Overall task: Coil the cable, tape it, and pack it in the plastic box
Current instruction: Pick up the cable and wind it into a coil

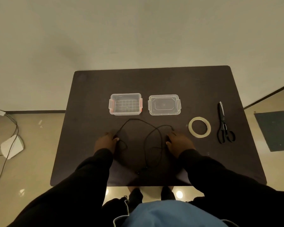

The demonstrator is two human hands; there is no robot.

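A thin black cable [136, 119] lies in loose loops on the dark table [88, 112], between my hands and toward the front edge. My left hand [105, 142] rests palm down on the table, its fingertips touching one stretch of the cable. My right hand [179, 143] lies flat beside the cable's right loop, holding nothing. Behind the cable stands the clear plastic box [125, 94], open, with orange latches. Its clear lid [164, 104] lies to the right of it. A roll of clear tape [190, 127] lies flat to the right of my right hand.
Black scissors [224, 126] lie shut at the table's right, beyond the tape. On the floor at the left are a white device [11, 146] and trailing wires. A dark mat [275, 130] lies on the floor at the right.
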